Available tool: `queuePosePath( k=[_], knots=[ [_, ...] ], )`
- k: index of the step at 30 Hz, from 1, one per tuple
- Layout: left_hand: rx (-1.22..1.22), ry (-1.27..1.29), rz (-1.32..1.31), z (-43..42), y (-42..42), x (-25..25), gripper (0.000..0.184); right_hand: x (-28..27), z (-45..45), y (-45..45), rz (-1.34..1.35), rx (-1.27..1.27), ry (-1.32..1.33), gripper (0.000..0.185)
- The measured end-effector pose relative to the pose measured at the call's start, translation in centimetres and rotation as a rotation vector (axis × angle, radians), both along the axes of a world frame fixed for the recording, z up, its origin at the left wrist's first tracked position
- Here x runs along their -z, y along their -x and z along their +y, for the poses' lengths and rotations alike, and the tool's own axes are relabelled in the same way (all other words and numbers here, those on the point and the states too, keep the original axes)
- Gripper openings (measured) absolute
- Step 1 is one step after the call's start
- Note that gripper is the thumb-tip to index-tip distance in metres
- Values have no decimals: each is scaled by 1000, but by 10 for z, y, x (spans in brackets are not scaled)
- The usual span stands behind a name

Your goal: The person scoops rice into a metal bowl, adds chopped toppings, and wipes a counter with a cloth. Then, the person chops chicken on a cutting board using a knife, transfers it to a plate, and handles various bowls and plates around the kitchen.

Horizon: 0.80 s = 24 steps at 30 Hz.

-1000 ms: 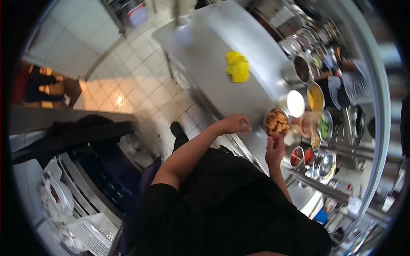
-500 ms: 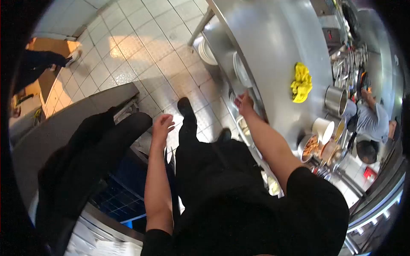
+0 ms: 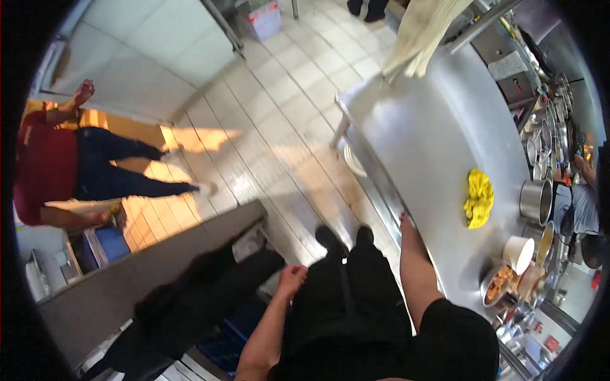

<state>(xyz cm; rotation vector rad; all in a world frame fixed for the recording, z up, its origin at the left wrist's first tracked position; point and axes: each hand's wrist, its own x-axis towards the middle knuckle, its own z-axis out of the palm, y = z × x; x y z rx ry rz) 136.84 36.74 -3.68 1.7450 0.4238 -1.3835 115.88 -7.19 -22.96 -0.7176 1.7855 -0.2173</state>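
Observation:
My left hand (image 3: 292, 279) hangs low beside my left thigh, near the black cloth (image 3: 210, 292) draped over the counter on the left. Its fingers are loosely bent and apart, and nothing shows in them. At the near edge of the steel table (image 3: 426, 159) is my right hand (image 3: 405, 220), seen end-on with its fingers mostly hidden. A crumpled yellow cloth (image 3: 478, 198) lies on the table. Further right stand a bowl of brown food pieces (image 3: 500, 284), a white container (image 3: 518, 254) and a steel pot (image 3: 535, 202), none touched by my hands.
A person in a dark red top (image 3: 51, 159) stands at the left. Another person's grey sleeve (image 3: 583, 206) shows at the far right, near pans. A beige cloth (image 3: 422, 35) hangs at the table's far end. Plates (image 3: 353, 160) sit beneath the table. Tiled floor (image 3: 286, 127) lies ahead.
Both hands have left the area around the food bowl and are now low at my sides. The view has swung, bringing the person in red and the beige cloth into sight.

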Motion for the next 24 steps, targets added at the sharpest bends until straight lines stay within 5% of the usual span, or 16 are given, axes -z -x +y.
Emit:
queuePosePath(
  k=[5, 6, 12, 15, 16, 19, 23, 24],
  knots=[
    [261, 235, -88, -139, -61, 3, 23, -24, 7, -7, -40, 44, 4, 16],
    [469, 232, -219, -164, -63, 38, 26, -30, 10, -6, -44, 65, 8, 16],
    [547, 318, -75, -317, -75, 19, 43, -44, 33, 20, -39, 142, 56, 19],
    [691, 356, -20, -343, -56, 88, 54, -62, 51, 24, -43, 159, 114, 22],
    [718, 368, -15, -344, -53, 84, 54, -64, 60, 29, -43, 163, 135, 23],
    [301, 738, 164, -342, -41, 54, 49, -73, 90, 31, 14, 13, 325, 27],
    [565, 526, 75, -330, -41, 37, 45, -104, 125, 8, 69, -284, 663, 32],
    [454, 449, 120, -318, -43, 23, 42, -182, 116, -38, -287, 280, 306, 41]
  ],
)
